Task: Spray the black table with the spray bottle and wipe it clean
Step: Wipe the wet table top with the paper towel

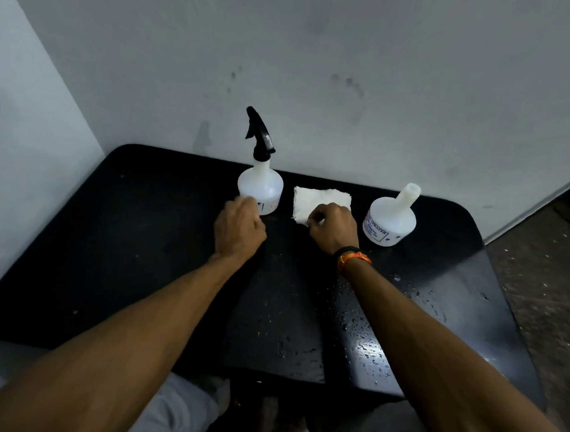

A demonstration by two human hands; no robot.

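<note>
Right hand (333,227) pinches the white cloth (322,201); left hand (239,228), curled, touches the spray bottle (260,184); second bottle's (389,220) label reads "SPRAYER"

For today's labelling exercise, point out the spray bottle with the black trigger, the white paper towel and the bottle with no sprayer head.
spray bottle (260,187), head view, on its white body.
paper towel (320,198), head view, on its bare middle.
bottle without a sprayer (390,218), head view, on its white shoulder.

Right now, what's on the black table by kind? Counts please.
Spray bottle with black trigger head: 1
Bottle without a sprayer head: 1
White paper towel: 1
Hands: 2, left hand, right hand
Total: 5
</note>
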